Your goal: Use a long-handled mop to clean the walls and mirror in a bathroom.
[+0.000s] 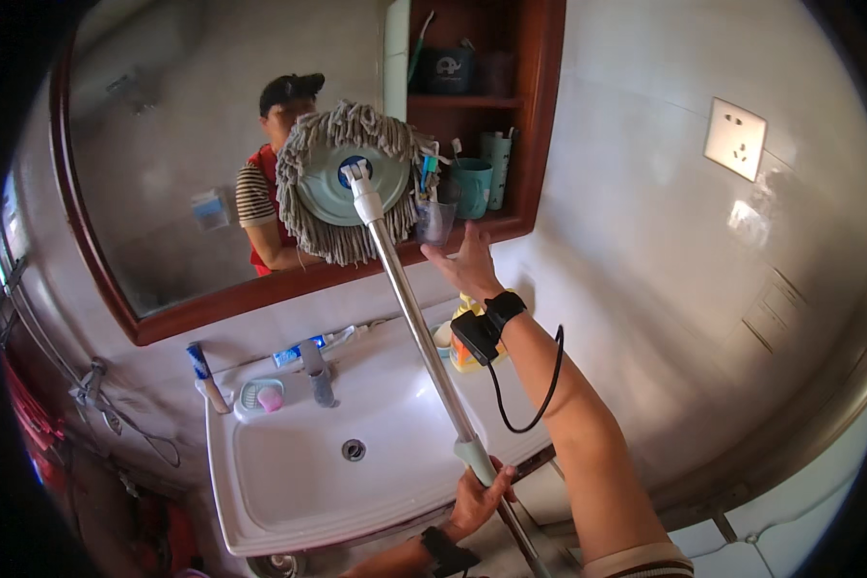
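Note:
My left hand (480, 498) is wrapped around the lower part of a metal mop handle (426, 339), by its pale green grip. The round mop head (354, 180), with grey string strands around a pale green plate, is raised in front of the mirror (180, 144). My right hand (469, 264), fingers spread, reaches up beneath the cabinet's lower shelf. Just above its fingers a clear cup (436, 219) with toothbrushes sits at the shelf's edge; whether the fingertips touch it I cannot tell. A teal mug (471, 188) stands beside the cup.
Below is a white washbasin (347, 498) with a faucet (319, 376), a soap dish (260, 397), a brush (206, 376) and a toothpaste tube (300, 352) on its rim. A yellow spray bottle (469, 357) stands at its back right. A socket (735, 139) is on the right wall.

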{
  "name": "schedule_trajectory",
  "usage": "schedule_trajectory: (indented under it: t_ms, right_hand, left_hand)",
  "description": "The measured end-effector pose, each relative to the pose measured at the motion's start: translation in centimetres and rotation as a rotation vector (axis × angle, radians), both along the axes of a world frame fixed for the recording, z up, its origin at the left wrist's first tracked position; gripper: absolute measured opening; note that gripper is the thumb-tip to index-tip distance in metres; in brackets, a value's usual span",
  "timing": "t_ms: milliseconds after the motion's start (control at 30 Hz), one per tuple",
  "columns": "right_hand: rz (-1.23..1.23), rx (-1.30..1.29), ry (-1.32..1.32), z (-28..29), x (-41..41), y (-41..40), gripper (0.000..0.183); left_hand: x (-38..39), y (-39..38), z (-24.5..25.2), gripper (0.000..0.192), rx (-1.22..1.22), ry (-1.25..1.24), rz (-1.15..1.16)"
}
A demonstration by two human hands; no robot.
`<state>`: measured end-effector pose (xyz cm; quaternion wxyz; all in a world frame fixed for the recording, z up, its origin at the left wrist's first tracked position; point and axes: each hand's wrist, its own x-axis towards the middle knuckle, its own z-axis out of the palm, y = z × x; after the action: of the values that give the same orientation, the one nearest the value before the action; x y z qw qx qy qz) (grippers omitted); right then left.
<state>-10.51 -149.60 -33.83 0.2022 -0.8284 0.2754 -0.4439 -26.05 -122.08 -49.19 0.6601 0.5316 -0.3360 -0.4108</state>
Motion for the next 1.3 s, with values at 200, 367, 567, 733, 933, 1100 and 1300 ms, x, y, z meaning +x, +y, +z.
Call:
schedule_trajectory:
  t_ms: [200,367,567,733,933,1100,1300]
  right_hand:
    - [0.134,-0.11,-0.179,2.7,2.8,0.5,0.07]
    - [0.147,-0.108,-0.201,3.6,4.1,-1.2,0.064]
    - [0.059,-0.002,0.081,4.7,6.0,-3.3,0.066]
    - [0.077,0.04,0.172,5.0,6.4,-3.3,0.066]
    - [0.012,-0.231,0.011,3.2,3.9,-2.1,0.065]
    - [0.257,-0.144,-0.213,0.9,-2.5,2.8,0.049]
    - [0.957,0.616,0.417,-12.7,-21.2,15.6,0.074]
  left_hand:
    - [4.6,-1.6,-0.6,0.023,-0.054,0.049,0.147]
    - [8.7,-1.7,4.6,0.02,-0.195,0.096,0.237]
    - [9.8,-0.3,6.3,0.019,-0.217,0.027,0.273]
    - [10.1,0.3,6.2,0.019,-0.215,0.061,0.268]
    - [9.4,0.3,6.0,0.019,-0.235,0.02,0.237]
    - [8.9,0.6,6.3,0.019,-0.268,0.003,0.244]
    - [9.1,1.3,6.0,0.017,-0.232,-0.056,0.283]
